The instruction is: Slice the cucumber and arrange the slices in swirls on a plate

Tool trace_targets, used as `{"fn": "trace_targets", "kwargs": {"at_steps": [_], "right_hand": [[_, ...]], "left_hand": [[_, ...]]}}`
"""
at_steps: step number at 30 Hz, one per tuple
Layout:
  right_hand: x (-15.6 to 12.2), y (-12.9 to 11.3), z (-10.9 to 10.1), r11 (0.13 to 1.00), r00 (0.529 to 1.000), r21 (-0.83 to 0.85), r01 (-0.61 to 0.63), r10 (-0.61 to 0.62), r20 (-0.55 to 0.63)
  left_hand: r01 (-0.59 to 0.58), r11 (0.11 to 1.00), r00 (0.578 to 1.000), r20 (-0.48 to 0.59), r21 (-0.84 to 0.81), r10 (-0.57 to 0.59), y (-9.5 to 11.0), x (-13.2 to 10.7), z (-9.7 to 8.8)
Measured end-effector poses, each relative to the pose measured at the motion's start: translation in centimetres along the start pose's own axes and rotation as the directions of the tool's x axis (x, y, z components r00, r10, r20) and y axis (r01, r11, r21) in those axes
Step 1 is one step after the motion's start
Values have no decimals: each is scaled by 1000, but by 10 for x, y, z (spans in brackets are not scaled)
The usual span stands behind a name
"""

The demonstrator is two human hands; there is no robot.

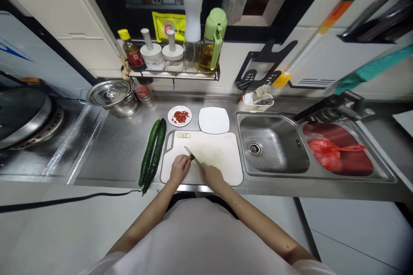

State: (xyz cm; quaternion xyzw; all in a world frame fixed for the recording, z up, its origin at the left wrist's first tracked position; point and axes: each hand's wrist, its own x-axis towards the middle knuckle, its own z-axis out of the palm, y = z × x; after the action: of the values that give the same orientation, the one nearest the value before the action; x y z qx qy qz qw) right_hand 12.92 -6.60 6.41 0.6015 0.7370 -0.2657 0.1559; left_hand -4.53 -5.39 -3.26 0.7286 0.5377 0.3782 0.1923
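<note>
The knife [192, 157] is held in the right hand [211, 175], whose grip is closed around the handle. The blade is laid slantwise over the cutting board [226, 161], which is set on the tabletop [116, 150]. The left hand [180, 167] is curled just beside the blade; whether its grip holds anything cannot be told. A few cucumber slices [183, 135] are seen at the board's far edge. Two whole cucumbers [153, 154] are placed left of the board.

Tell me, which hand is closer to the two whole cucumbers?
Left. The left hand rests on the cutting board just right of the cucumbers; the right hand lies farther right.
</note>
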Motion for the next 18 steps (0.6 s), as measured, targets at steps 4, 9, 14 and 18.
{"fn": "trace_targets", "kwargs": {"at_steps": [4,9,14,18], "right_hand": [[-7,11,-3,998,998,-66,-22,17,-68],[-13,34,-6,987,956,-151,-57,10,-294],[-16,49,-9,980,909,-192,-58,-28,-417],[-17,52,-9,976,895,-209,-55,-45,-444]], "left_hand": [[144,987,989,-23,-66,-146,9,-3,-2],[471,849,842,-167,-240,-514,15,1,-14],[452,841,857,-115,-297,-502,17,30,-38],[267,952,961,116,-151,-251,28,52,-49]]}}
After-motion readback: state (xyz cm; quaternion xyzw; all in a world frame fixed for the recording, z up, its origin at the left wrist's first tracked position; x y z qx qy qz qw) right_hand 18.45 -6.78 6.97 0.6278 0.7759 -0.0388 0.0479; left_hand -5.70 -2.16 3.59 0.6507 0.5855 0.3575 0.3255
